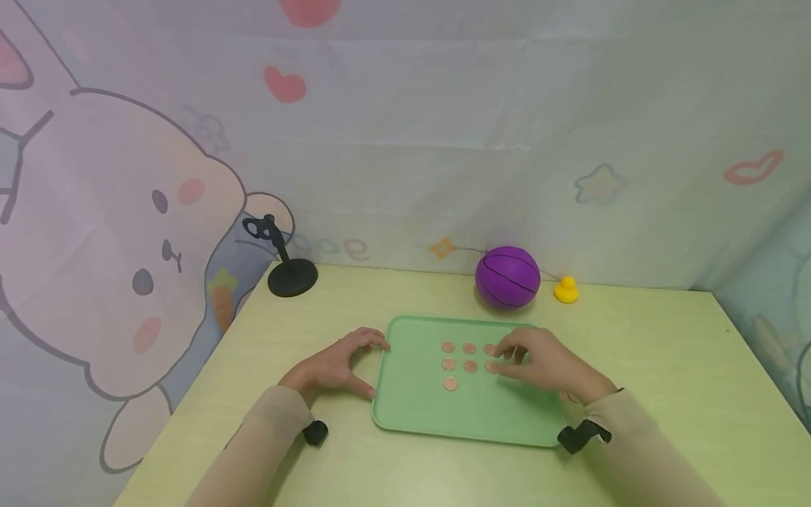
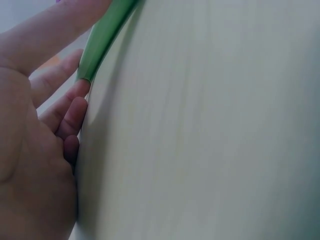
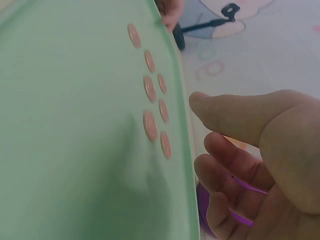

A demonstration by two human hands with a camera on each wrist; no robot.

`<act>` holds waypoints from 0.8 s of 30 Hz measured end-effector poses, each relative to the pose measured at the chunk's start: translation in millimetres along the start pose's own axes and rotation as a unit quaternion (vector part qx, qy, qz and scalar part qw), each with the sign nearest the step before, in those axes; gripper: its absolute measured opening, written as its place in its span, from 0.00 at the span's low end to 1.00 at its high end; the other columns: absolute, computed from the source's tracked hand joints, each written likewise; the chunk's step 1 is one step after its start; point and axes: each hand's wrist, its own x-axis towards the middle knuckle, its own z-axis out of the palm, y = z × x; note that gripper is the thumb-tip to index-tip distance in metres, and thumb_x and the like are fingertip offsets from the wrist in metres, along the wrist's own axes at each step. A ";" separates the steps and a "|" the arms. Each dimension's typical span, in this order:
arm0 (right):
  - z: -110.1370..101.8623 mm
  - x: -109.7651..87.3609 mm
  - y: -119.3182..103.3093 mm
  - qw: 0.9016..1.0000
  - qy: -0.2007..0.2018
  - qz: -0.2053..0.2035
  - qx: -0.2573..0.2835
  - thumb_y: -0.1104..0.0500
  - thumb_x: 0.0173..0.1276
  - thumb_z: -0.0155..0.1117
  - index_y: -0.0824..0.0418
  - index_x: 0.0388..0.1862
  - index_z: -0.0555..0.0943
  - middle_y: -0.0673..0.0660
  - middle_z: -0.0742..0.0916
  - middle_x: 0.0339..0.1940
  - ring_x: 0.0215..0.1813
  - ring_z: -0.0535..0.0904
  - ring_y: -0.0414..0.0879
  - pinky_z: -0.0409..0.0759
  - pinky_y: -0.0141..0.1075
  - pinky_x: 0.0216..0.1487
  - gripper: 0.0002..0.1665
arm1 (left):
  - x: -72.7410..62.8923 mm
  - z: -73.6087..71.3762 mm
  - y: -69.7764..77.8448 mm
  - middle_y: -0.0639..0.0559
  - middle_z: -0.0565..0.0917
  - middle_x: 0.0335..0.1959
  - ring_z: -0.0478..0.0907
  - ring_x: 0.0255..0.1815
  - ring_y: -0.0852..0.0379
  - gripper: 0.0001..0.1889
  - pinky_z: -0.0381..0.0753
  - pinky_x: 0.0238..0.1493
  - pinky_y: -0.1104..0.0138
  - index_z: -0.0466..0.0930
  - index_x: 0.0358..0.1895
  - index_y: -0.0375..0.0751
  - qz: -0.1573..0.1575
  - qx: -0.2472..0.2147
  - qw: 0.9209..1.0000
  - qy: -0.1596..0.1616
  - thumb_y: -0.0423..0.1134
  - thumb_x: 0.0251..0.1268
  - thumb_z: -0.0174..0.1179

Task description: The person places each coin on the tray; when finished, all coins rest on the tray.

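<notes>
Coins [image 1: 470, 366] on green tray [image 1: 412, 405] beside right hand [image 1: 545, 360]

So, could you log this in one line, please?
left hand: touching green tray; right hand: empty, above tray; copper-coloured coins: seven, in tray

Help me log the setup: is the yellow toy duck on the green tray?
No, the yellow toy duck sits on the table beside the purple basketball.

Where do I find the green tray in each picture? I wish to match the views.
Head: the green tray lies below centre, slightly right.
Left wrist: a strip of the tray shows at upper left.
Right wrist: the tray fills most of the left half.
Shared landmark: the left hand, at the tray's edge.
</notes>
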 end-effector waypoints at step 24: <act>-53.3 -73.2 64.9 0.996 -0.008 0.087 -0.015 0.60 0.64 0.79 0.59 0.48 0.89 0.46 0.87 0.39 0.39 0.81 0.37 0.84 0.33 0.41 0.14 | -0.4 -0.2 1.8 0.50 0.66 0.76 0.63 0.77 0.46 0.42 0.58 0.81 0.46 0.75 0.69 0.50 -0.002 -0.007 1.000 0.001 0.45 0.46 0.86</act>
